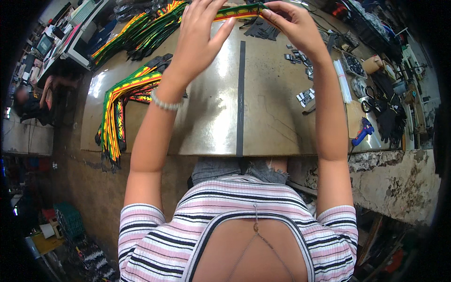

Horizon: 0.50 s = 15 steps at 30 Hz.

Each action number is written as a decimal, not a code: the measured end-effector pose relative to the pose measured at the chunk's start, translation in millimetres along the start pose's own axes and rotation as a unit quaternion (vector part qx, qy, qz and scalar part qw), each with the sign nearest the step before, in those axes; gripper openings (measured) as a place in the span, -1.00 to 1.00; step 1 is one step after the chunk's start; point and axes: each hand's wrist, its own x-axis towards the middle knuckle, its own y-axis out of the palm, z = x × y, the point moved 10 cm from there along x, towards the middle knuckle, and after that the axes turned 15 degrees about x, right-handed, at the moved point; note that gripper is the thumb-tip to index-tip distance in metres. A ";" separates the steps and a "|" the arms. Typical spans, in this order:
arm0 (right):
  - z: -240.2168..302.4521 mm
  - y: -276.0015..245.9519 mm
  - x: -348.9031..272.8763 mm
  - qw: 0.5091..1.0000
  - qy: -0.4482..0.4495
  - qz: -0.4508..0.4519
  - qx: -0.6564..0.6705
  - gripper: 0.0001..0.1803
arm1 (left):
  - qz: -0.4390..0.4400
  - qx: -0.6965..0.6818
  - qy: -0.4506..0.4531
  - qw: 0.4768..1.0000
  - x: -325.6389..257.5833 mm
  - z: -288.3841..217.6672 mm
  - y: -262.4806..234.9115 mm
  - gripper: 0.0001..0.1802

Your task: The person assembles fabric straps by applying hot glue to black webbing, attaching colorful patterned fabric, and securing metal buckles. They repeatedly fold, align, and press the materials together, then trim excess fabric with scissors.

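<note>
At the far edge of the table, a flat strap [237, 13] striped green, yellow and red with dark figures stretches between my two hands. Its right end is pinched between the thumb and fingers of my right hand [298, 28]. My left hand [199, 40] lies across the strap's left part, fingers stretched and thumb spread apart; the strap beneath it is hidden. Just left of that hand lies a pile of similar straps [136, 37] with dark ends. A second, bent bundle of straps [112, 101] rests nearer, beside my left forearm, with its ends over the table's front edge.
A dark strip [241, 98] runs down the tabletop [211, 127]. Small black-and-white pieces [306, 97] lie by my right forearm. Farther right are white sticks [342, 81], scissors [368, 104], a blue glue gun [362, 131] and a brown roll [373, 64]. Another person [35, 101] is at far left.
</note>
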 end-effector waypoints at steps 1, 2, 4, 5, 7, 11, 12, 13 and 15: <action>11.9 4.0 -10.2 0.998 0.063 0.006 0.029 -0.72 | 0.032 -0.040 0.002 0.999 9.3 -0.8 5.7 -0.55; 28.8 9.9 -17.9 0.997 0.065 0.000 0.048 -0.73 | 0.064 -0.080 0.004 0.995 16.1 -3.0 10.4 -0.48; 48.6 19.3 -31.0 0.993 0.075 -0.014 0.089 -0.74 | 0.170 -0.225 -0.057 0.958 15.7 -2.8 26.6 -0.58; 54.8 26.1 -36.3 0.993 0.063 -0.005 0.097 -0.74 | 0.225 -0.295 -0.091 0.924 9.0 -5.7 35.4 -0.62; 54.0 37.4 -49.7 0.992 0.045 0.011 0.115 -0.74 | 0.220 -0.342 -0.152 0.901 -7.2 -7.1 36.3 -0.60; -6.1 62.8 -91.8 0.972 0.108 -0.014 0.210 -0.67 | 0.292 -0.348 -0.282 0.845 -79.7 -0.1 53.4 -0.58; -25.6 69.0 -100.3 0.970 0.136 -0.010 0.201 -0.68 | 0.308 -0.369 -0.311 0.820 -98.8 0.6 61.1 -0.58; -43.2 74.6 -110.1 0.969 0.150 -0.013 0.197 -0.68 | 0.309 -0.405 -0.323 0.797 -113.3 -0.4 67.4 -0.59; -75.4 74.6 -127.4 0.979 0.162 -0.076 0.097 -0.69 | 0.337 -0.361 -0.345 0.798 -139.7 6.5 83.4 -0.60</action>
